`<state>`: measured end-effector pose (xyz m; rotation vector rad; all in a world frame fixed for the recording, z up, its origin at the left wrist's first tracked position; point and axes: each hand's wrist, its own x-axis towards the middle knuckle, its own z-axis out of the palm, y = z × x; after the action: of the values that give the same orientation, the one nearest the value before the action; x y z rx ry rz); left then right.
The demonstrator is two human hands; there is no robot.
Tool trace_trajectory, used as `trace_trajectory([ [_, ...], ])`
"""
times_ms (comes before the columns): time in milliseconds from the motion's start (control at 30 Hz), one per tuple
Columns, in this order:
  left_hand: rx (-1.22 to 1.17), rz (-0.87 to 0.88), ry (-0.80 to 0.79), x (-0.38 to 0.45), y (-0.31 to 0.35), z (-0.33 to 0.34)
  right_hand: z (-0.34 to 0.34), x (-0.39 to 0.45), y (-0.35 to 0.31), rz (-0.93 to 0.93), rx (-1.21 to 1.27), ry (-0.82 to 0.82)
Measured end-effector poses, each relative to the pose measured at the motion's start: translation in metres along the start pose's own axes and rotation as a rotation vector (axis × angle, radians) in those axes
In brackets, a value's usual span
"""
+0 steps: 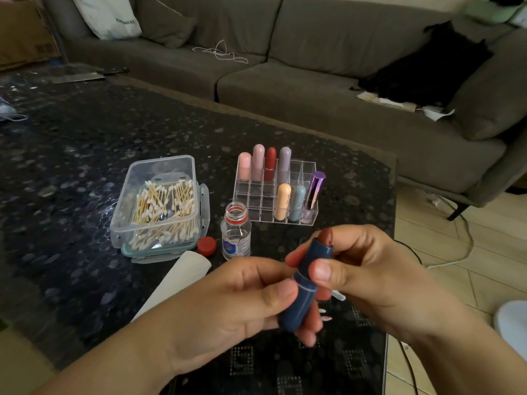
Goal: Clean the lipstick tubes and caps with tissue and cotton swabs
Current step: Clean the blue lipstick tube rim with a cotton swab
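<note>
A dark blue lipstick tube [306, 283] with its brown-red bullet exposed is held above the table's near edge. My left hand [236, 303] grips its lower base. My right hand [368, 269] pinches the upper barrel between thumb and fingers. A white tissue [182, 276] lies on the table just left of my left hand. A clear box of cotton swabs [159, 206] stands open further left. Behind my hands a clear acrylic organizer [302, 169] holds several capped lipsticks.
An open small clear bottle [236, 232] and its red cap [206, 246] stand between the swab box and the organizer. The dark patterned table [71, 155] extends left. A grey sofa [313, 89] runs behind it. Cables lie on the floor at right.
</note>
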<state>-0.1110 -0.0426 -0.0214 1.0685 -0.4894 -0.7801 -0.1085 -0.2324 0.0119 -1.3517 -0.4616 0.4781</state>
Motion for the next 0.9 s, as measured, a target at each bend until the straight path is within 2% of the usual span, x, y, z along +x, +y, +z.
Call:
trace_trajectory([
  [100,-0.076,-0.033,-0.119,-0.001,0.001,-0.001,0.002,-0.001,0.000,0.000,0.049,-0.039],
  [133,-0.075,-0.025,-0.115,-0.001,0.001,-0.001,0.002,-0.001,-0.001,-0.008,0.037,-0.029],
  [333,0.164,0.068,0.314,0.003,-0.007,0.004,0.001,-0.002,0.002,-0.080,-0.300,0.233],
  [433,0.165,0.106,0.376,0.006,-0.009,0.004,0.004,-0.002,0.002,-0.104,-0.307,0.235],
  [533,0.067,0.095,0.240,0.005,-0.006,0.002,0.005,-0.002,-0.001,-0.116,-0.118,0.163],
  [700,-0.096,-0.016,-0.125,-0.001,0.003,-0.001,0.002,0.000,0.003,-0.109,0.012,-0.044],
  [767,-0.090,-0.031,-0.150,-0.004,0.002,-0.004,0.002,0.000,0.003,-0.086,0.032,-0.102],
  [833,-0.040,-0.013,-0.035,-0.006,0.002,-0.007,0.003,0.002,0.004,-0.076,0.021,-0.082],
  [900,0.035,0.029,0.181,-0.009,0.003,-0.009,0.003,0.004,0.007,-0.066,-0.067,0.012],
])
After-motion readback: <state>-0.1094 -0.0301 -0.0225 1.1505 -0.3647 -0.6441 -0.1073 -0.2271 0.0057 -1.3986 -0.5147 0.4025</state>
